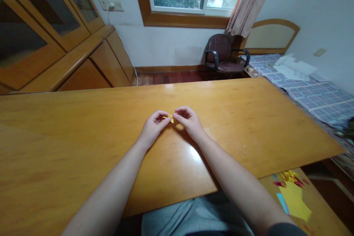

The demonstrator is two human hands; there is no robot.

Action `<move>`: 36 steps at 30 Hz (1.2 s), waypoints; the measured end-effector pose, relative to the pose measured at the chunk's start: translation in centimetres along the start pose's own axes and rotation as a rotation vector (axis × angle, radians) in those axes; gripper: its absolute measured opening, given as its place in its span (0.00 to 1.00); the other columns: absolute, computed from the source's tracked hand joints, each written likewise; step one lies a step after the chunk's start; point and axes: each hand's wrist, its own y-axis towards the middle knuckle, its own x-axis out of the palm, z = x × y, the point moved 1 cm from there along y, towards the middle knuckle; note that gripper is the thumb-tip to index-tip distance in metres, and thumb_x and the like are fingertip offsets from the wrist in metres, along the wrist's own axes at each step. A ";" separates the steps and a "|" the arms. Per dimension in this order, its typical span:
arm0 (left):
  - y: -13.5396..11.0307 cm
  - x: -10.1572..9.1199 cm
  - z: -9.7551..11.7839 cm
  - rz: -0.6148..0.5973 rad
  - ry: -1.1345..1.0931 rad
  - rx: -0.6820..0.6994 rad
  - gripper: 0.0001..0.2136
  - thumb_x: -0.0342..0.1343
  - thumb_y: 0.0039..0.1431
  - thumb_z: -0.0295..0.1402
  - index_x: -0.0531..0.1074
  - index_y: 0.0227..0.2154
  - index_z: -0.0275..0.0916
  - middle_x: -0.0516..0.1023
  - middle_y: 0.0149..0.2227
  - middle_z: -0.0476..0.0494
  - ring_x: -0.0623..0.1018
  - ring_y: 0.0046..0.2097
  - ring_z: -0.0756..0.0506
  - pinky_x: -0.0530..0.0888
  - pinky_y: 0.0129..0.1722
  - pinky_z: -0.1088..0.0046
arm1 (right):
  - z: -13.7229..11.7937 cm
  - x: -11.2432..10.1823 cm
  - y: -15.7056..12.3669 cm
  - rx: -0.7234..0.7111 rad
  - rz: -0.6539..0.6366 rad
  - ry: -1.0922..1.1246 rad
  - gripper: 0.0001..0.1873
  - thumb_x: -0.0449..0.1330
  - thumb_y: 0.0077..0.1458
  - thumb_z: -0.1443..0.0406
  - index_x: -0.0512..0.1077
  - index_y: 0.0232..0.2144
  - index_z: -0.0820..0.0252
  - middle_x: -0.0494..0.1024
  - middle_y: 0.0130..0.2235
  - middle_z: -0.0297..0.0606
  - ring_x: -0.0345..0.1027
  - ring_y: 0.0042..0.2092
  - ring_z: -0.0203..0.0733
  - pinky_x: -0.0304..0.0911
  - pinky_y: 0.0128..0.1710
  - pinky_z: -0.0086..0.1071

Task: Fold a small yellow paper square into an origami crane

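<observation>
**Holds a yellow paper (172, 120) over the table (83, 136)**

Shows a cabinet (102, 62) at far left. Pinches the small yellow paper by its left side with the left hand (155, 125), between thumb and fingers. Pinches its right side likewise with the right hand (190, 122). Shows a chair (221, 53) beyond, then a yellow sheet (295, 201) on a lower surface (323, 201), then a bed (312, 88).

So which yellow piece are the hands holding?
The small pointed piece between the left hand and right hand; the flat sheets and heap lie at lower right, untouched.
</observation>
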 end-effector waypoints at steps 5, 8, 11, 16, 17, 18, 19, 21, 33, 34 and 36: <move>0.2 -0.1 0.1 -0.007 0.043 0.042 0.12 0.67 0.48 0.40 0.75 0.30 0.38 0.78 0.31 0.47 0.77 0.35 0.47 0.73 0.40 0.69 | 0.0 0.1 -0.1 -0.011 -0.014 -0.022 0.14 0.70 0.44 0.60 0.73 0.34 0.57 0.76 0.32 0.32 0.69 0.35 0.36 0.64 0.41 0.32; 0.2 -0.2 0.0 -0.026 0.026 0.060 0.11 0.67 0.48 0.39 0.75 0.29 0.39 0.79 0.33 0.46 0.77 0.36 0.46 0.73 0.42 0.68 | 0.0 0.0 0.0 -0.009 -0.013 0.005 0.14 0.70 0.44 0.61 0.73 0.34 0.57 0.75 0.31 0.31 0.69 0.34 0.36 0.64 0.40 0.32; 0.2 -0.2 -0.1 -0.041 0.029 0.075 0.11 0.67 0.49 0.38 0.74 0.30 0.38 0.78 0.33 0.46 0.77 0.37 0.47 0.73 0.44 0.68 | 0.2 -0.1 0.1 -0.008 -0.013 -0.003 0.15 0.70 0.44 0.60 0.73 0.34 0.57 0.75 0.31 0.32 0.69 0.34 0.36 0.64 0.40 0.32; 0.3 -0.1 -0.2 0.045 0.038 0.060 0.15 0.69 0.45 0.37 0.71 0.34 0.39 0.76 0.34 0.48 0.76 0.37 0.48 0.74 0.41 0.70 | 0.5 -0.1 0.1 -0.005 -0.027 -0.026 0.15 0.70 0.44 0.59 0.74 0.35 0.57 0.76 0.33 0.32 0.69 0.36 0.37 0.64 0.41 0.32; 0.3 0.0 -0.1 0.064 0.034 0.059 0.16 0.69 0.44 0.36 0.70 0.34 0.40 0.75 0.34 0.49 0.76 0.37 0.48 0.74 0.41 0.71 | 0.6 -0.2 0.1 -0.002 -0.029 -0.031 0.15 0.70 0.44 0.59 0.74 0.35 0.57 0.76 0.33 0.32 0.69 0.36 0.37 0.64 0.41 0.32; 0.4 0.0 -0.1 0.074 0.031 0.057 0.17 0.69 0.43 0.36 0.70 0.35 0.40 0.75 0.33 0.49 0.76 0.37 0.48 0.73 0.40 0.71 | 0.6 -0.2 0.2 -0.001 -0.030 -0.035 0.15 0.70 0.44 0.59 0.74 0.35 0.57 0.76 0.33 0.33 0.69 0.36 0.37 0.64 0.41 0.32; 0.4 0.0 -0.1 0.078 0.030 0.054 0.18 0.69 0.43 0.35 0.69 0.36 0.40 0.75 0.33 0.50 0.76 0.37 0.49 0.73 0.40 0.72 | 0.7 -0.2 0.2 -0.001 -0.033 -0.039 0.15 0.69 0.45 0.59 0.74 0.35 0.57 0.76 0.33 0.33 0.69 0.36 0.36 0.64 0.41 0.32; 0.4 0.1 -0.1 0.081 0.034 0.052 0.18 0.68 0.44 0.35 0.68 0.36 0.40 0.74 0.32 0.50 0.76 0.36 0.49 0.73 0.40 0.72 | 0.7 -0.2 0.2 -0.005 -0.040 -0.050 0.14 0.69 0.45 0.60 0.74 0.35 0.57 0.76 0.33 0.33 0.69 0.36 0.36 0.64 0.41 0.32; 0.3 -0.2 -0.2 0.081 0.165 0.100 0.15 0.67 0.46 0.35 0.69 0.35 0.40 0.73 0.31 0.51 0.76 0.36 0.49 0.72 0.39 0.73 | 0.5 -0.2 0.0 -0.020 -0.028 -0.094 0.13 0.69 0.45 0.60 0.74 0.34 0.57 0.76 0.32 0.33 0.69 0.35 0.36 0.64 0.40 0.32; 0.3 -0.3 -0.3 0.078 0.174 0.106 0.15 0.67 0.46 0.35 0.69 0.35 0.40 0.74 0.31 0.50 0.76 0.36 0.49 0.72 0.39 0.73 | 0.5 -0.2 0.0 -0.013 -0.023 -0.090 0.13 0.69 0.45 0.60 0.74 0.34 0.57 0.76 0.32 0.33 0.69 0.35 0.37 0.64 0.40 0.32; 0.4 -0.3 -0.5 0.078 0.183 0.112 0.15 0.67 0.47 0.35 0.69 0.35 0.40 0.74 0.32 0.50 0.76 0.36 0.48 0.72 0.39 0.72 | 0.4 -0.1 0.0 0.002 -0.013 -0.084 0.14 0.69 0.44 0.60 0.74 0.33 0.57 0.76 0.31 0.33 0.69 0.35 0.37 0.64 0.40 0.32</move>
